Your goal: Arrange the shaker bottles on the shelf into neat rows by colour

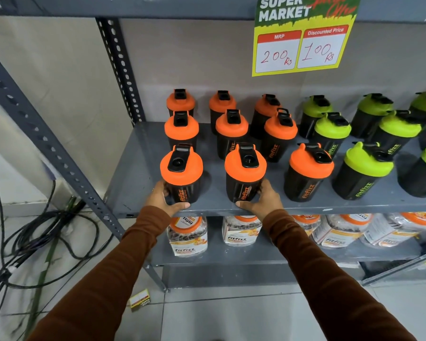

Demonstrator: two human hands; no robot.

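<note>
Black shaker bottles stand on a grey metal shelf [138,173]. Those with orange lids fill the left half in three columns, those with green lids [365,166] the right. My left hand [161,199] wraps around the base of the front-left orange-lidded bottle [181,173]. My right hand [261,201] grips the base of the front-middle orange-lidded bottle [245,173]. Both bottles stand upright near the shelf's front edge. A third front orange bottle [309,172] stands apart to the right, leaning in the wide-angle view.
A yellow price sign [303,38] hangs from the shelf above. Clear jars [187,235] with orange lids sit on the lower shelf. Black cables [35,237] lie on the tiled floor at left, beside the perforated upright [119,67]. A small yellow box [139,299] lies on the floor.
</note>
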